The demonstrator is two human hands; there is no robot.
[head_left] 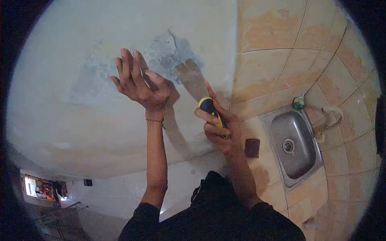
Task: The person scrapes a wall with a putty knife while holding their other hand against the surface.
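My right hand (219,128) grips the black and yellow handle of a putty knife (193,80), index finger stretched along it. The wide metal blade lies against the pale wall (80,60), just below a grey patch (177,50) where the coating is gone. My left hand (138,80) is open with fingers spread, palm towards the wall, just left of the blade. A thin thread bracelet sits on the left wrist.
A steel sink (295,144) is set in a tiled counter (273,193) at the right, with a tap (331,116) and a small green packet (298,102) beside it. A dark square pad (252,148) lies on the counter near my right wrist.
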